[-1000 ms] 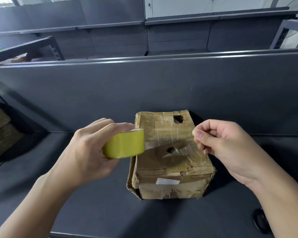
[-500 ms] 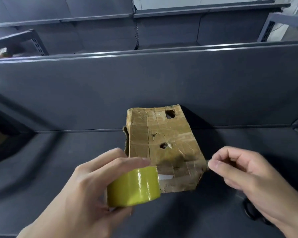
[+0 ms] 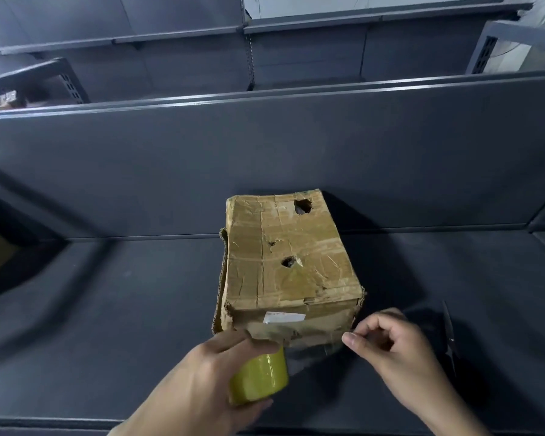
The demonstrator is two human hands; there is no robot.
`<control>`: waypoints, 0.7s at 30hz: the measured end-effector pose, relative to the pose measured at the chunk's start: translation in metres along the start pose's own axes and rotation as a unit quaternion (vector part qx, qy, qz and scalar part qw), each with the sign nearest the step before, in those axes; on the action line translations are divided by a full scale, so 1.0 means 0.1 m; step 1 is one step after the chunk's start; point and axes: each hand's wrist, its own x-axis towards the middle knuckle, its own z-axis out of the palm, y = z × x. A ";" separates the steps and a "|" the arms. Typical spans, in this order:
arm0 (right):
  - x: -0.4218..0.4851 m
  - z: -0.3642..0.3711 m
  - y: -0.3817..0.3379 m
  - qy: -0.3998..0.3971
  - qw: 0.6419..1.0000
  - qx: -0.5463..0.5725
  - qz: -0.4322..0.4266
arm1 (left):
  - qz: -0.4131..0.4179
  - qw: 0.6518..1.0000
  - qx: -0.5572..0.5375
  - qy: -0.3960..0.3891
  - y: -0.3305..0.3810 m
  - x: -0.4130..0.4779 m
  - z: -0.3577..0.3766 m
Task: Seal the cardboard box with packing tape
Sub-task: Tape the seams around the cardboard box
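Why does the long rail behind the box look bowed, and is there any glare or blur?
Head view: the wide-angle lens bows the partition rail. Head view: glare streaks the taped top of the cardboard box and the yellow tape roll. Head view: the left hand and right hand look blurred; the clear tape strip between them is faint.

The dark grey shelf (image 3: pixel 139 294) carries a battered cardboard box (image 3: pixel 290 253), with scissors (image 3: pixel 449 338) lying to its right.
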 end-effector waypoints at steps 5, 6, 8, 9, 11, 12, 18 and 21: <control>0.00 0.17 0.22 0.043 0.998 -0.031 -0.043 | -0.031 0.999 -0.024 0.029 -0.20 -0.12 0.33; 0.02 0.18 0.25 0.047 0.997 -0.037 -0.053 | -0.042 0.998 -0.032 0.042 -0.23 -0.14 0.36; 0.04 0.20 0.28 0.046 0.995 -0.042 -0.074 | -0.040 0.995 -0.039 0.086 -0.26 -0.16 0.40; 0.04 0.21 0.28 0.044 0.995 -0.041 -0.084 | -0.026 0.990 -0.044 0.131 -0.26 -0.18 0.41; 0.05 0.23 0.27 0.040 0.994 -0.031 -0.098 | -0.030 0.964 -0.036 0.262 -0.29 -0.21 0.45; 0.06 0.24 0.27 0.039 0.994 -0.024 -0.101 | -0.060 0.944 -0.048 0.320 -0.33 -0.21 0.47; 0.10 0.23 0.29 0.029 0.993 -0.022 -0.111 | -0.256 0.884 -0.325 0.219 -0.58 0.01 0.37; 0.08 0.22 0.29 0.017 0.992 -0.037 -0.117 | -0.250 0.886 -0.348 0.174 -0.54 0.17 0.35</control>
